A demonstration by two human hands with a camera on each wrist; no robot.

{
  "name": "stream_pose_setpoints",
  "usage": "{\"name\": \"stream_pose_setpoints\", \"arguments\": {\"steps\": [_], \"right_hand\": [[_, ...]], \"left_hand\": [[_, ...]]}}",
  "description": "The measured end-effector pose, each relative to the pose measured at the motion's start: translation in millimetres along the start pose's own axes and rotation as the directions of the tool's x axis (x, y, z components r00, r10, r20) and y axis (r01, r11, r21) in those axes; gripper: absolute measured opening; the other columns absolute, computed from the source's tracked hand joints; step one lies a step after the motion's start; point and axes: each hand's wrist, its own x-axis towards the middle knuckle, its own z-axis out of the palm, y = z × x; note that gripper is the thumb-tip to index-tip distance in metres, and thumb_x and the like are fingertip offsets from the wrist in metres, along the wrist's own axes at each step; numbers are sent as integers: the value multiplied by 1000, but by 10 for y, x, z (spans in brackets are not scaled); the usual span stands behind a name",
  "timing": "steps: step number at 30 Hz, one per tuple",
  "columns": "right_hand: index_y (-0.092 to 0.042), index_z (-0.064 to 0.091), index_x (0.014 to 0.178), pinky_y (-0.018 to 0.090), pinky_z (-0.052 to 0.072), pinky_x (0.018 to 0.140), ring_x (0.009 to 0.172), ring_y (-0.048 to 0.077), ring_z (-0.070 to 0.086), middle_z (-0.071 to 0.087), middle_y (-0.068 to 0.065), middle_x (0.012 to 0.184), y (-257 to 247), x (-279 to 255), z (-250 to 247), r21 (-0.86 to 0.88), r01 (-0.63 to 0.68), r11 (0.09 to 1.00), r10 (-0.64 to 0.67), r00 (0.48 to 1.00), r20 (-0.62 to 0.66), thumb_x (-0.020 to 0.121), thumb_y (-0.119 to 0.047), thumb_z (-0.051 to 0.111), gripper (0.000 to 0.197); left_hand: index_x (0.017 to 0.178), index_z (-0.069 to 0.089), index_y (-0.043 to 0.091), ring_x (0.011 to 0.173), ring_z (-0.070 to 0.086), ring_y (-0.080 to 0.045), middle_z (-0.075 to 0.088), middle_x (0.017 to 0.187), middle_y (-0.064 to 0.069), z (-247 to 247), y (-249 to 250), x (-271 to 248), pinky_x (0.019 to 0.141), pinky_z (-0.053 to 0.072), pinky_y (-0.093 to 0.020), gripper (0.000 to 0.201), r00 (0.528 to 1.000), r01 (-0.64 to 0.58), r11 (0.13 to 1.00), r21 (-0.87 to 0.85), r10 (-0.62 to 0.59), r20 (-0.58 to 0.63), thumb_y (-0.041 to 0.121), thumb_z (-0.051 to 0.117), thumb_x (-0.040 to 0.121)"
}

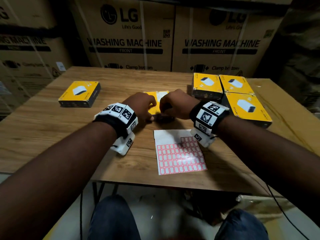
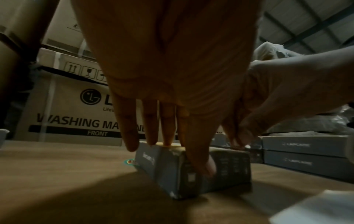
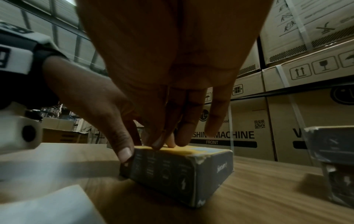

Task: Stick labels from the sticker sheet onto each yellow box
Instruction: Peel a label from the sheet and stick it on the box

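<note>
Both hands on center box (image 1: pixel 156 103): left hand (image 1: pixel 140 107) gripping it, right hand (image 1: pixel 176 105) fingertips pressing its top; sheet (image 1: pixel 180 153) at 6 o'clock.

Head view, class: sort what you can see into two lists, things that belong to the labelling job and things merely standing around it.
Part of the job:
- sticker sheet
- centre yellow box, held by left hand and right hand
- lone yellow box
- three yellow boxes grouped on the right

Standing around:
- washing machine cartons
- wooden table, only the work surface
</note>
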Motion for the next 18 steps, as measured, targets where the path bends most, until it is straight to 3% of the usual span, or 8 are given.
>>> {"name": "stream_pose_setpoints", "arguments": {"steps": [4,7,12,18], "right_hand": [[-23,75,97,22,39,71,82,9,54,64,-5,91,-52,65,-30,-39,-4,999,5,1000,22,85,-16,68,15],[-24,75,100,23,39,71,85,13,55,63,-3,96,-75,111,-18,-70,-19,997,23,998,52,85,-21,70,17],[-20,73,110,33,50,84,100,23,61,69,7,109,-120,130,-3,-90,-43,995,54,992,117,88,-21,65,23],[-18,74,110,27,44,76,99,25,62,70,8,109,-159,150,1,-114,-44,993,55,994,98,88,-18,63,24]], "left_hand": [[121,63,27,106,62,-20,66,119,1,-78,-54,35,77,40,-23,67,999,23,998,-52,-21,24,33,90,60],[120,65,27,109,62,-18,67,120,3,-96,-80,64,80,42,-23,70,999,28,996,-81,-25,32,33,92,56],[117,65,29,109,63,-16,67,120,6,-113,-87,72,90,49,-29,71,999,29,994,-101,-25,39,36,93,52],[116,67,29,108,63,-15,68,119,8,-77,-102,80,91,49,-29,70,999,34,994,-105,-32,22,37,93,52]]}}
